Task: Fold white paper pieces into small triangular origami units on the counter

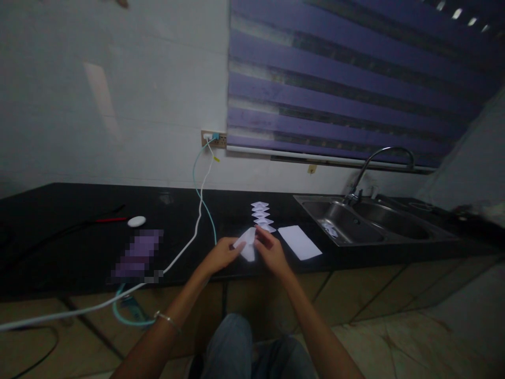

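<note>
A partly folded sheet of white paper (248,245) is held up between my two hands, over the front edge of the black countertop. My left hand (224,252) pinches its left side with thumb and fingers. On the right side, my right hand (269,247) grips the paper near its upper corner. Just beyond my hands, several folded white paper pieces (260,215) with pointed ends lie in a column. To the right of my right hand lies a flat white paper sheet or stack (300,242); I cannot tell which.
A double steel sink (351,223) with a curved faucet (389,149) is at right. White and teal cables run from a wall outlet (213,139) across the black countertop (177,210). A white oval object (137,221) and a blurred purple item (139,252) lie at left.
</note>
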The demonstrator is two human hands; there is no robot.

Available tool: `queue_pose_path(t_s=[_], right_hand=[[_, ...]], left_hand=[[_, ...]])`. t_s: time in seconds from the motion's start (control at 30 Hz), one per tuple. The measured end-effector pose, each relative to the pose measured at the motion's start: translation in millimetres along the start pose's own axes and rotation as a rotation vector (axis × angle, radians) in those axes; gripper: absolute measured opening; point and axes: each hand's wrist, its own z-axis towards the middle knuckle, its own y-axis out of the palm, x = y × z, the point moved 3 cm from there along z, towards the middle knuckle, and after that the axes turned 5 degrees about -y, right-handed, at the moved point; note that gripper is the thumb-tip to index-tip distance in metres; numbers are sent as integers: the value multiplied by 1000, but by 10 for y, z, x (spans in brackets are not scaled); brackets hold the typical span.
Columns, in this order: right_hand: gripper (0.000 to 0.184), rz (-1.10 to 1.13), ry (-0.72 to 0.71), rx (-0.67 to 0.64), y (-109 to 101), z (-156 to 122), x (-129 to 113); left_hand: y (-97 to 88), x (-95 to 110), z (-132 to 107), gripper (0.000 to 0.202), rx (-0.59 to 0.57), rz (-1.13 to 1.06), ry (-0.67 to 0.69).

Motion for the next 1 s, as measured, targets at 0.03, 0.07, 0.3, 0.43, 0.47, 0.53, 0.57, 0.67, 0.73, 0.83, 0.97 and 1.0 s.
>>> queue_pose_path(t_s=[0.03,0.07,0.3,0.43,0.47,0.53,0.57,0.67,0.73,0.83,0.97,1.0], right_hand=[[45,-40,-30,-2,-3,0,-20],[42,-74,-55,-1,-5,-1,-38],[29,-71,-76,28,22,-23,-64],[19,-134,-76,118,22,-38,-74],[16,-154,-67,139,20,-40,-72],[12,-177,-36,155,23,-41,-57],[11,-179,-20,153,27,-40,-46],[11,-175,13,155,31,-40,-22],[11,-173,23,166,29,-41,-14],[11,-172,20,171,28,-44,-14],[10,-198,2,157,38,-49,-25],[9,-210,-2,152,42,-49,-29]], left_hand=[[6,9,2,45,-10,-7,10],[11,17,2,43,-16,-15,16],[26,62,-27,39,-44,-30,-9],[24,83,-53,37,-57,-26,-10],[25,90,-61,37,-66,-24,-10],[29,111,-79,36,-86,-25,-7],[31,124,-88,36,-98,-27,-6],[34,169,-114,36,-133,-42,-9],[35,189,-124,36,-152,-53,-11],[40,184,-125,36,-171,-70,-10],[50,144,-112,36,-198,-89,-8],[52,136,-108,36,-202,-92,-8]])
